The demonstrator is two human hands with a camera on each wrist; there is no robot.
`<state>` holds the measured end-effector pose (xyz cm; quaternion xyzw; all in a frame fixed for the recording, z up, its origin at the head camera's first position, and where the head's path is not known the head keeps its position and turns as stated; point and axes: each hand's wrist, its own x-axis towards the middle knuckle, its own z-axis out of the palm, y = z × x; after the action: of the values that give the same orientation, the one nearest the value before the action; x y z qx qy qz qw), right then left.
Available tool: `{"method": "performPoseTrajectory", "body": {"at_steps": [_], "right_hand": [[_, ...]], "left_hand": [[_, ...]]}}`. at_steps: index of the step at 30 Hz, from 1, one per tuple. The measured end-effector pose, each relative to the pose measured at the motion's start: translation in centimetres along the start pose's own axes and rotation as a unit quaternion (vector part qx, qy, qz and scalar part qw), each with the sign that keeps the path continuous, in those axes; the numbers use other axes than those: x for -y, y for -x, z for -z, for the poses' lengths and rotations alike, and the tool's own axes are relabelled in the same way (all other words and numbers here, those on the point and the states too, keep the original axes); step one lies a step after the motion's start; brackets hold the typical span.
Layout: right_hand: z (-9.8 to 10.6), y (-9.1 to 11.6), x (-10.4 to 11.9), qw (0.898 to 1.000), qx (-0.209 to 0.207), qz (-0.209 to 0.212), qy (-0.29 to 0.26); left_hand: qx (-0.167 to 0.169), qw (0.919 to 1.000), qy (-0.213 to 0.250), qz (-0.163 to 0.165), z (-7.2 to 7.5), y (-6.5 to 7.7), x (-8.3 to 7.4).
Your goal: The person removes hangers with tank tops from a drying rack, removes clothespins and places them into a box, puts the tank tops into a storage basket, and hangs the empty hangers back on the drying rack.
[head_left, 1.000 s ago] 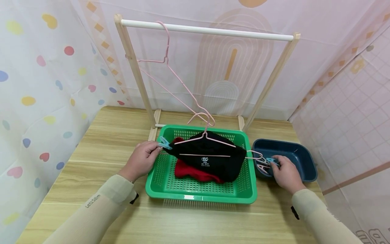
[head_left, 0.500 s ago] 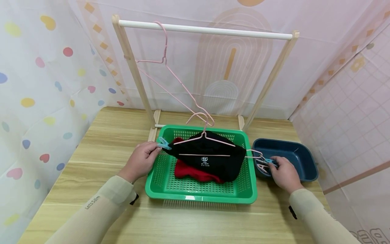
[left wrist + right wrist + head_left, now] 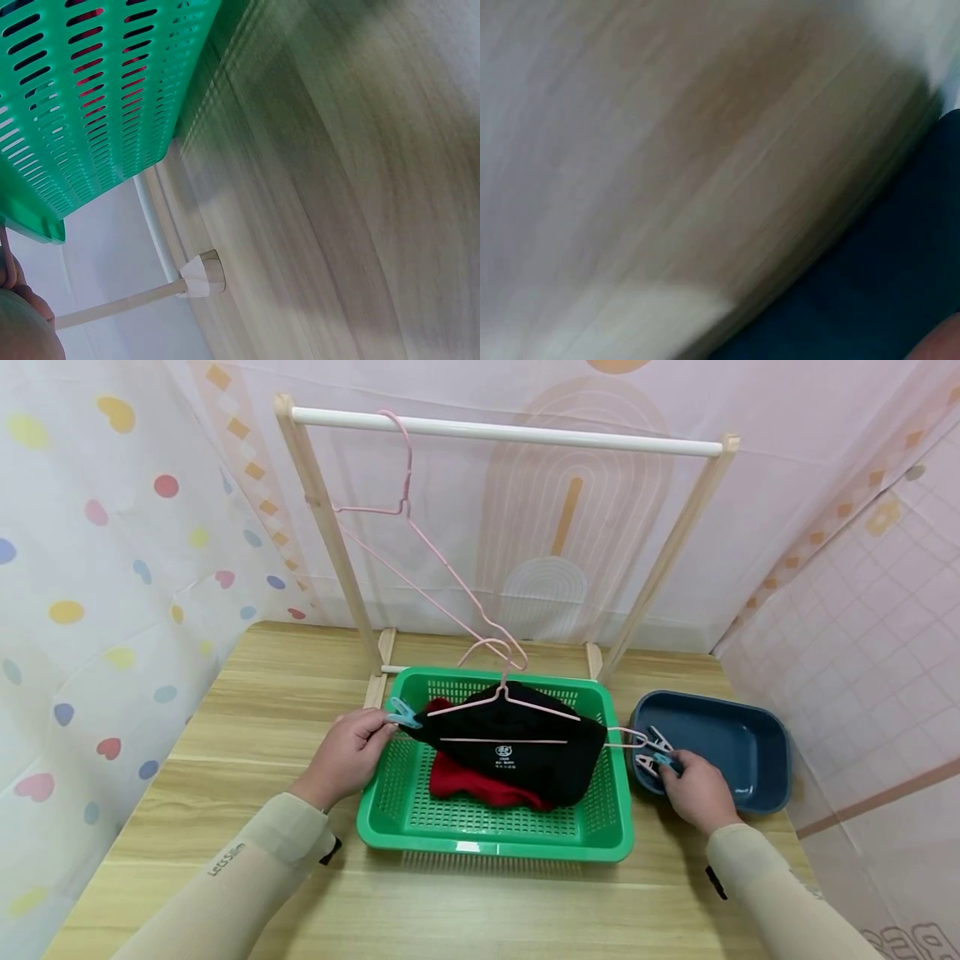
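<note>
A black garment point(image 3: 517, 768) with white print lies over a pink hanger point(image 3: 504, 693), above the green basket point(image 3: 495, 847). My left hand point(image 3: 348, 756) pinches the hanger's left end, beside a light blue clothespin point(image 3: 403, 712) at the garment's corner. In the left wrist view a pink loop point(image 3: 7, 259) of the hanger shows among the fingers. My right hand point(image 3: 703, 789) pinches a blue clothespin point(image 3: 663, 759) over the near left part of the dark blue basin point(image 3: 750, 777). White and pink clothespins point(image 3: 645, 764) lie by its fingertips, close to the hanger's right end.
Red cloth point(image 3: 480, 785) lies in the basket under the garment. Behind stands a wooden rack with a white rail point(image 3: 510, 433), from which a second pink hanger point(image 3: 407, 477) hangs on the left. The wooden table point(image 3: 247, 727) meets patterned curtains at the back.
The dark blue basin has shifted a little to the right and turned slightly. My right hand has moved slightly left and down with the blue clothespin. The left hand stays in place.
</note>
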<state>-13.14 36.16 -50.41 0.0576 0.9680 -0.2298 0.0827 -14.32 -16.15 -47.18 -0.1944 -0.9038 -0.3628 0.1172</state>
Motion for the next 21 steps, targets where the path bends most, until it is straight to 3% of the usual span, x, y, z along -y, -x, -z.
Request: {"method": "performPoseTrajectory", "body": {"at_steps": [9,21], "right_hand": [[0.4,-0.3,0.2,0.999,0.041,0.009,0.032],[1.2,-0.5,0.1,0.996,0.07,0.01,0.05]], "left_hand": [[0.008,0.9999,0.0,0.013,0.2,0.0,-0.2],[0.009,0.9999,-0.006,0.008,0.2,-0.1,0.0]]}}
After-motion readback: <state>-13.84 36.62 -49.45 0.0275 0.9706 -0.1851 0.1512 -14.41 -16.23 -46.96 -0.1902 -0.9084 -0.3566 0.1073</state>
